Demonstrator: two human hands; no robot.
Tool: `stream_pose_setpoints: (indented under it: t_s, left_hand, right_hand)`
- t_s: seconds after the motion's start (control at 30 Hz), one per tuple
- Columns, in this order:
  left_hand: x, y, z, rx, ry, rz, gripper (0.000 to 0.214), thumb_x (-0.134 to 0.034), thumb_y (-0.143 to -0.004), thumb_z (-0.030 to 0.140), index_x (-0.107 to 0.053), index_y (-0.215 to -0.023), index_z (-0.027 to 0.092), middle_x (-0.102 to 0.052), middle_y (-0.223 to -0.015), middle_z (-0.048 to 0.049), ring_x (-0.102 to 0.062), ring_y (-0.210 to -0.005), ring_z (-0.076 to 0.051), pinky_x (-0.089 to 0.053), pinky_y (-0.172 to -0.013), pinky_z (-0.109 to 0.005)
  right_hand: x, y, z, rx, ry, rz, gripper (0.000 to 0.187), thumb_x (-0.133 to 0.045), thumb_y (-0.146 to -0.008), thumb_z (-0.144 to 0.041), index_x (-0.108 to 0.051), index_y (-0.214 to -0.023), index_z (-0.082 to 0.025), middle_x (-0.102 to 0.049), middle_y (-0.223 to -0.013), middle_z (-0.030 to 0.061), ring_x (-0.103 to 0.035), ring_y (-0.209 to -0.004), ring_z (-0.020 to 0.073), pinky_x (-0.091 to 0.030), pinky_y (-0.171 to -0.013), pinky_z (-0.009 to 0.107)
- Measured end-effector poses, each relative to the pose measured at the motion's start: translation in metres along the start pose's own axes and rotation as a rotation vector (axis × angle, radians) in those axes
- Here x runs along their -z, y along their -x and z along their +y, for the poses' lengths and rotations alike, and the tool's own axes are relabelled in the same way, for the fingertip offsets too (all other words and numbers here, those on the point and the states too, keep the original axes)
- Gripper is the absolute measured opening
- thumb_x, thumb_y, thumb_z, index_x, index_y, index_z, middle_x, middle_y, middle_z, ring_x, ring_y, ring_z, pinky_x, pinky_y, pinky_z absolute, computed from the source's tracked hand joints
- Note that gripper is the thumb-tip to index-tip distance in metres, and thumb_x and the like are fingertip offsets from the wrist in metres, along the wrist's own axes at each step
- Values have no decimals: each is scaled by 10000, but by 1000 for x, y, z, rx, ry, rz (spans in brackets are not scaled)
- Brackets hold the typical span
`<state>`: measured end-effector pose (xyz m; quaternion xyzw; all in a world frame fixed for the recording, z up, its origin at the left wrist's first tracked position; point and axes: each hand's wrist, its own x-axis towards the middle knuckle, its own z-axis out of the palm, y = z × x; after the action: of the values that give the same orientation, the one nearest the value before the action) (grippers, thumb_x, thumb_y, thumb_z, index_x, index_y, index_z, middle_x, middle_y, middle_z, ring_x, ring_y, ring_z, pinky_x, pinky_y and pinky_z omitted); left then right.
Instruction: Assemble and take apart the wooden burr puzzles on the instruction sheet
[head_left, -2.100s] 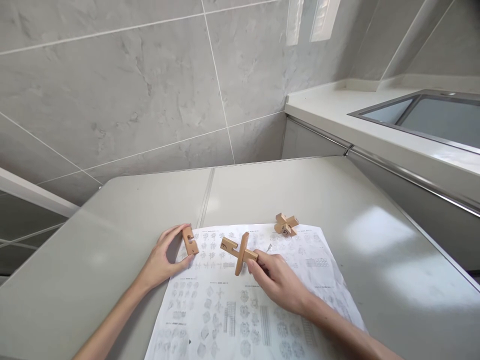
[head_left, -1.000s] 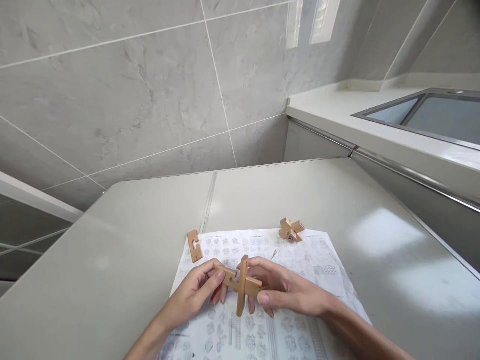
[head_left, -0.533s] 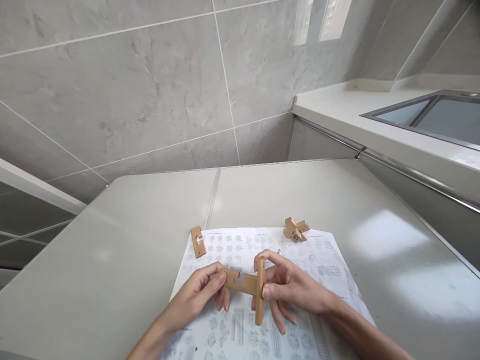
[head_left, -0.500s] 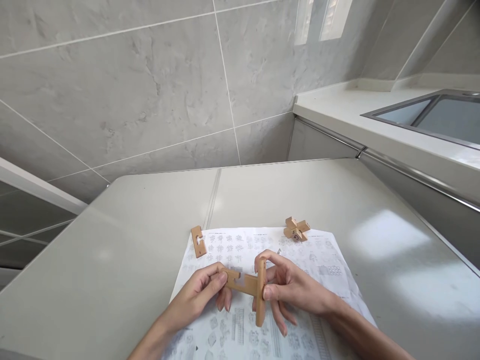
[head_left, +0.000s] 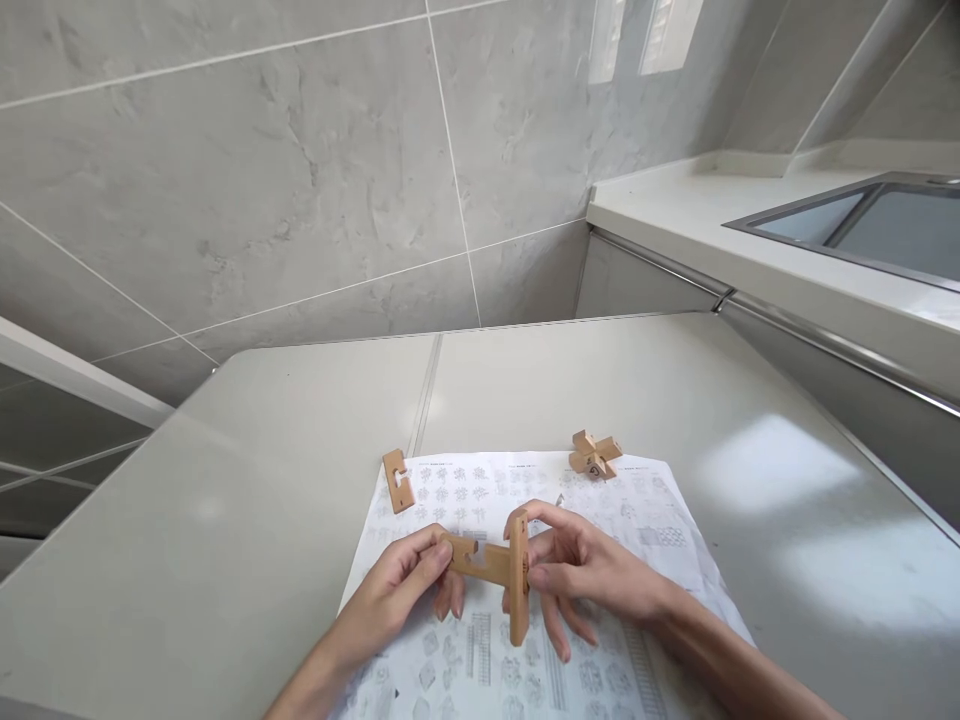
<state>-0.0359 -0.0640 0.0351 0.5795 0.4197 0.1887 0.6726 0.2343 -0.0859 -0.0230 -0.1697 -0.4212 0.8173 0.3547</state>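
Observation:
Between thumb and fingers, my left hand (head_left: pixel 409 580) pinches the left end of a notched wooden puzzle piece (head_left: pixel 487 566). My right hand (head_left: pixel 581 570) grips a second wooden puzzle piece (head_left: pixel 519 600), held upright across the right end of the first, so the two form a T. How they join is hidden behind the upright piece. Another notched wooden piece (head_left: pixel 398 482) lies at the sheet's far left corner. An assembled wooden cross-shaped puzzle (head_left: pixel 595 456) rests near the far right edge of the sheet.
A creased instruction sheet (head_left: pixel 600 520) with printed diagrams lies under my hands on the pale table (head_left: pixel 300 450). Beyond the table stands a grey tiled wall (head_left: pixel 337 180). A counter (head_left: pixel 675 205) with a sink (head_left: pixel 885 230) is at the right.
The upright piece has turned slightly in my right hand, showing more of its right side. Both hands keep their grip, and the other wooden pieces stay where they were.

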Motion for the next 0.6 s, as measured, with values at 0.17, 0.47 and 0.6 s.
stream_pose_setpoints:
  t_s: [0.17, 0.47, 0.6]
  left_hand:
    - [-4, -2, -1, -21, 16, 4, 476, -565, -1074, 616, -609, -872, 188, -682, -730, -29, -557, -651, -153, -456, -698, -301]
    - [-5, -2, 0, -23, 0, 47, 471, -541, -1087, 606, -607, -882, 187, -684, -754, -30, -545, -640, -147, -450, -706, -309]
    - [-5, -1, 0, -18, -6, 54, 473, -540, -1089, 607, -592, -869, 191, -684, -753, -27, -549, -657, -148, -450, -714, -307]
  right_hand:
    - [1, 1, -2, 8, -5, 4, 375, -787, -1016, -376, -539, -1251, -221, -834, -986, 66, -757, -500, 125, -456, -349, 122]
    - [-9, 0, -6, 27, 16, 88, 387, -814, -989, -424, -550, -1177, -213, -810, -945, 43, -647, -386, 60, -421, -329, 110]
    - [-10, 0, -7, 13, 33, 98, 397, -819, -982, -435, -548, -1173, -216, -796, -910, 28, -609, -370, 48, -398, -324, 111]
